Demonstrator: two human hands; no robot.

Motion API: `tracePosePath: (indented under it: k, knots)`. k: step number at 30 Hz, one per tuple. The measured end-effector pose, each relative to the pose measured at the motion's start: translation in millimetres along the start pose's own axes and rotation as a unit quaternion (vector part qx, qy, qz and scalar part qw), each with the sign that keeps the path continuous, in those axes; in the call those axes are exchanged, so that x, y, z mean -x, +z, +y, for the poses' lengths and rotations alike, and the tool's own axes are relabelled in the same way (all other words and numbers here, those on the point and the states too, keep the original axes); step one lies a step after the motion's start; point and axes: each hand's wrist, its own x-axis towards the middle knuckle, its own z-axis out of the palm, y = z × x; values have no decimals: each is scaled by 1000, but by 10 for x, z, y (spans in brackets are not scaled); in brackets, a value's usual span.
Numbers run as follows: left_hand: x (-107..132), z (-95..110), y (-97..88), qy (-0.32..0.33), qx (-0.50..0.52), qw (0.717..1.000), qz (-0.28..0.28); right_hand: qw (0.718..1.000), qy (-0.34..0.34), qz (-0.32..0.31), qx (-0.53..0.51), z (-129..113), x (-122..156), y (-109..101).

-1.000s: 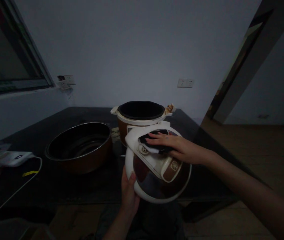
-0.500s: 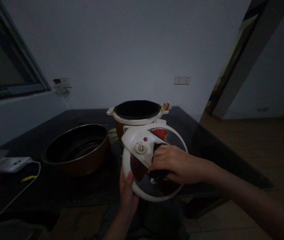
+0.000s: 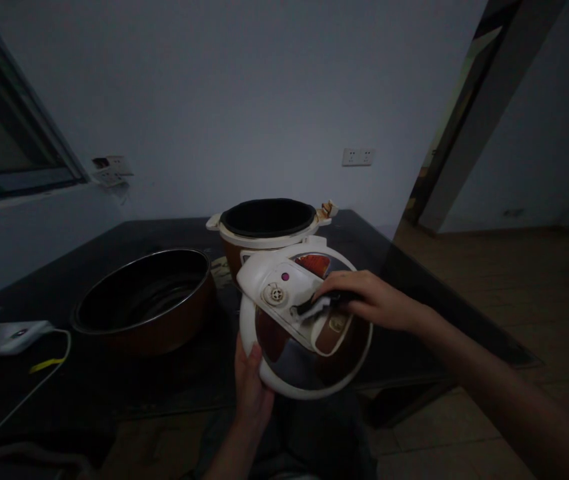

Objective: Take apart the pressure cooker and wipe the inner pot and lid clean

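My left hand (image 3: 253, 390) grips the white rim of a pressure cooker lid (image 3: 294, 370), thumb on the upper face, fingers underneath. The lid is tilted toward me, showing a white handle bar, a round vent and a small pinkish button. In my right hand (image 3: 371, 299) is a black brush (image 3: 309, 305) with what look like pale bristles, partly hidden by the fingers. It rests against the lid's handle bar. Just behind the lid stands the cooker body (image 3: 234, 250), its black inside showing and its top uncovered.
A wide brown pot (image 3: 164, 330) with a dark inside stands left of the cooker on the dark table (image 3: 129, 233). Further left lie a white power strip (image 3: 11, 337) with a cord and a yellow strip (image 3: 47, 365). Wall sockets (image 3: 358, 157) are behind.
My right hand has shifted right and slightly up, turning the brush flatter and uncovering the brown end of the lid's handle bar. My left hand keeps its hold; the view has shifted slightly.
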Motion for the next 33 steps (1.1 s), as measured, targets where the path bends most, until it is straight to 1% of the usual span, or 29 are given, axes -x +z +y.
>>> tracePosePath:
  k: [3,5,6,8,11,13,14,16,18,19,20,21,24,27,29,30,31,33]
  knots:
    - [14,5,14,2,-14,1000,10,992,62,100,-42,48,77,86]
    - [23,2,16,2,-17,1000,13,976,113,175,-62,31,134,183]
    - [26,-2,15,1,-16,1000,14,963,141,217,-74,19,161,240]
    - [30,-10,11,0,-11,1000,16,928,197,296,-109,2,212,366]
    - [28,-23,1,1,-6,1000,15,859,273,400,-167,0,289,606]
    - [24,-35,-10,3,-1,1000,12,810,321,462,-166,-6,372,810]
    - [25,-42,-17,3,3,1000,12,793,346,480,-144,-15,432,921]
    - [35,-62,-35,-4,11,1000,15,784,368,487,-111,-39,594,1149]
    - [63,-93,-57,-23,16,999,21,786,384,480,-63,-60,788,1367]
    - [82,-111,-70,-35,17,999,23,792,397,462,39,-67,880,1466]
    - [103,-130,-83,-49,18,998,25,786,404,451,122,-74,958,1555]
    - [123,-149,-98,-63,17,998,25,779,409,450,152,-82,1016,1634]
    - [166,-192,-141,-85,13,996,29,760,406,452,231,-131,1067,1803]
    - [175,-205,-171,-88,-3,996,31,743,393,425,337,-221,1046,1919]
    - [172,-203,-179,-92,-12,995,32,738,417,401,347,-301,1084,2000]
    - [171,-202,-179,-95,-13,995,34,745,436,389,321,-347,1126,2045]
    - [170,-200,-179,-97,-13,995,37,764,448,374,274,-397,1179,2092]
    - [172,-199,-177,-99,-15,994,38,819,439,334,156,-498,1287,2187]
